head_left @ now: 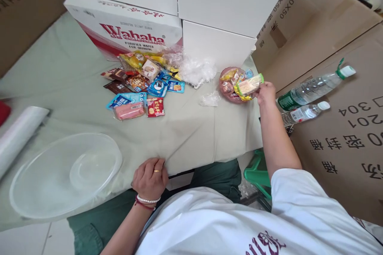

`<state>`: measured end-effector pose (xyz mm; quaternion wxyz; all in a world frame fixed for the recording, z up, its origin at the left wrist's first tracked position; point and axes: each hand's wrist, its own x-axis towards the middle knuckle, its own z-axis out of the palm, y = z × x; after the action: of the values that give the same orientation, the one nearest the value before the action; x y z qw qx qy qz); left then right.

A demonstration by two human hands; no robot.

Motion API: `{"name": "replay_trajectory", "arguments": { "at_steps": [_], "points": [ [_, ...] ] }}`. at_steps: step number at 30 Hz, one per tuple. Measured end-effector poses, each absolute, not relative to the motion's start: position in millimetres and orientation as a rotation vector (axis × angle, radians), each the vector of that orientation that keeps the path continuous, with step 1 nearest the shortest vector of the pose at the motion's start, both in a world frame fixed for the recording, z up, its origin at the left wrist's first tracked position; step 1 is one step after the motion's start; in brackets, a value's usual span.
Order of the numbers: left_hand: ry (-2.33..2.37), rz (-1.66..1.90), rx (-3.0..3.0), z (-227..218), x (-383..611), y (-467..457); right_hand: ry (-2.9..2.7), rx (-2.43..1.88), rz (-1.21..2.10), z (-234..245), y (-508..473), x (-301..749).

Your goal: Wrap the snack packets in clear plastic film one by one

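Note:
At the table's front edge, my left hand (151, 178) rests with its fingers curled under in a loose fist, a ring on one finger. I see nothing sticking out of it. My right hand (266, 92) reaches out to the right and pinches one end of a snack packet (250, 85), clear and cream-coloured with green ends. The packet lies tilted over a pinkish round bowl (224, 95), covering part of what is inside. Several wrapped snacks fill the bowl, and a yellow wrapper (244, 97) shows just below the packet.
Several snack packets lie in a pile (137, 83) before a Wahaha carton (128, 32). Crumpled clear plastic (199, 71) sits beside them. A large translucent basin lid (54, 175) and a plastic roll (20, 135) are at left. Two water bottles (314, 89) stand out against cardboard (338, 143) at right.

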<state>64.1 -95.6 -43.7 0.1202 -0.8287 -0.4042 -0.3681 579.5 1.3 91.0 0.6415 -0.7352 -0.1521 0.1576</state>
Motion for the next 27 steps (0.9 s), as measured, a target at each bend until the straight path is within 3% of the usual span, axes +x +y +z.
{"name": "replay_trajectory", "arguments": {
  "at_steps": [4,10,15,22,27],
  "points": [
    [-1.170,-1.070,-2.425,-43,65,-95,-0.468,-1.965,0.204,71,9,570],
    [-1.161,-1.073,-2.406,-45,65,-95,-0.940,-2.525,-0.339,62,-21,556],
    [-1.157,-1.077,-2.410,-49,64,-95,-1.266,-2.345,-0.605,68,-14,555],
    [-1.181,-1.100,-2.411,-49,64,-96,-1.607,-2.394,-0.398,46,17,541],
    [-1.216,-1.070,-2.420,-54,63,-99,-1.513,-2.176,-0.514,58,2,516]
  ]
}}
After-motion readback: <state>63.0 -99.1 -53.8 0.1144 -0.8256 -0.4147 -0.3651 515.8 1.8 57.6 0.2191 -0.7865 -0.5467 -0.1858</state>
